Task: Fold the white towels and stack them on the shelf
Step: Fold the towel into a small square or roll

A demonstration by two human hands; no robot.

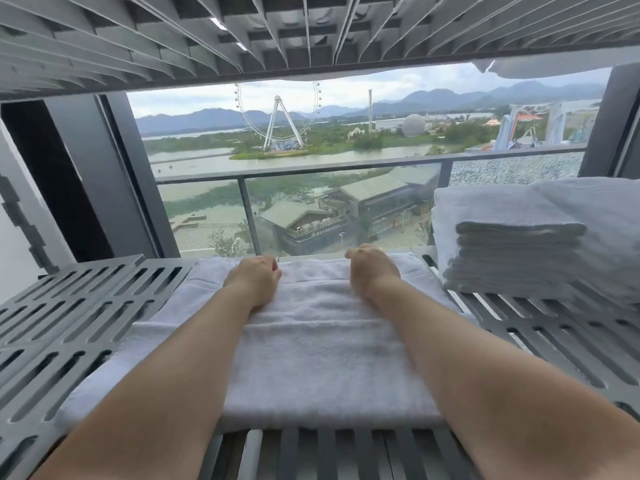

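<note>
left hand (254, 277) and right hand (372, 271): grip closed on far edge of folded towel (322, 358) lying on shelf (86, 306); towel stack (512, 258) right of it

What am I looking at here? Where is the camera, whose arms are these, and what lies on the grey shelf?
No machine here: a person wears one camera on the head, so the picture looks forward and down along their bare arms. The left hand and the right hand rest on the far end of a folded white terry towel, which lies on a grey slatted metal shelf. Both are curled; whether they pinch the cloth is hidden. At the right stands a stack of folded white towels. Behind is a window.
</note>
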